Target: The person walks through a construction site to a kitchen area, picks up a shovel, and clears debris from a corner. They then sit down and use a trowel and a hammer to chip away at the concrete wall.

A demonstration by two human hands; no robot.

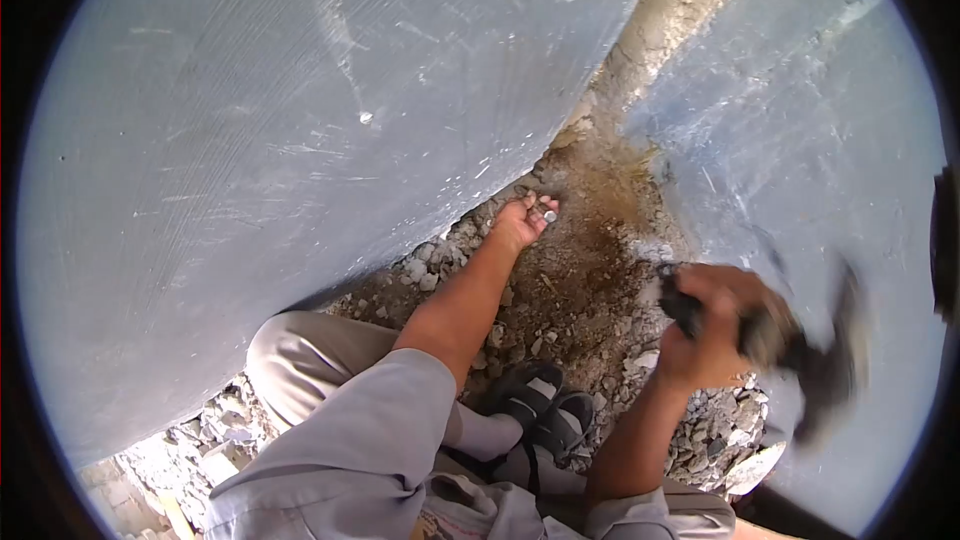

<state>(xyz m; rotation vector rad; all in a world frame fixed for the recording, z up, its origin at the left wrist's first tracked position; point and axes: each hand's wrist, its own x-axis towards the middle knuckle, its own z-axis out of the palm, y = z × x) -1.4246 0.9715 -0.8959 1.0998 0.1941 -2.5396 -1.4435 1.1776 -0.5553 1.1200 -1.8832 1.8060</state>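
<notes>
A hammer (835,365) with a dark handle is gripped in my right hand (715,325), raised at the right; its head is smeared by motion. My left hand (522,220) reaches down to the foot of the left wall, its fingers curled around a metal rod (550,216) that looks like a chisel. Only the rod's bright round end shows; the rest is hidden by the fingers and the view from above. The hammer head is well apart from the rod.
A grey plastered wall (300,120) rises close on the left, and another grey surface (800,140) stands on the right. Between them lies dirt with broken rubble (560,290). My sandalled feet (540,405) rest on the rubble below my hands.
</notes>
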